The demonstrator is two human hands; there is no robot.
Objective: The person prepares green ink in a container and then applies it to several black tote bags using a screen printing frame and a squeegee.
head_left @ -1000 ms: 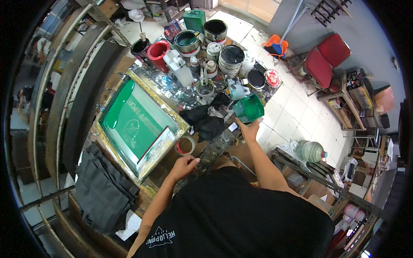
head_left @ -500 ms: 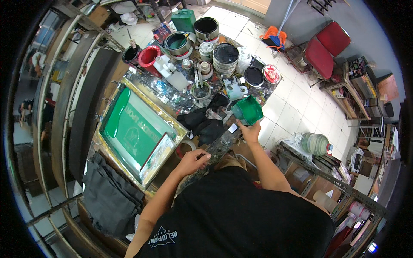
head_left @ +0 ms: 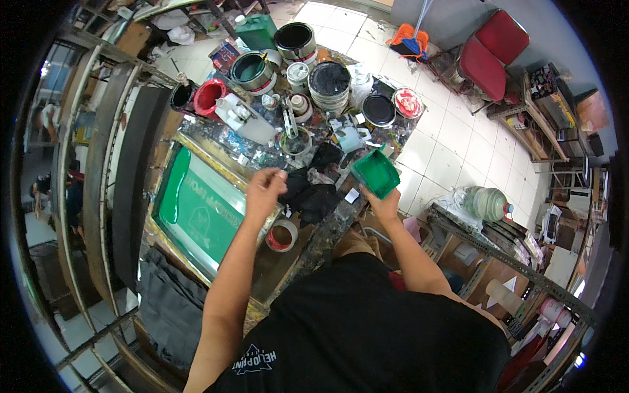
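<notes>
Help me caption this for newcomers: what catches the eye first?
The big green-coated printing screen in its frame lies left of the hands. The right hand holds a green square plastic tub, and the left hand hovers over crumpled black rags. Beyond crowd round open ink cans.

By the right hand (head_left: 383,204), a green tub (head_left: 375,172) is showing glossy plastic, wet with ink. Beside the left hand (head_left: 264,192), a black rag (head_left: 313,196) is looking matt and crumpled — cloth. Left of it, the screen (head_left: 200,209) is gleaming smooth green; beyond, metal cans (head_left: 329,84) are looking ink-crusted — the bench (head_left: 262,154) rough, paint-spattered.
</notes>
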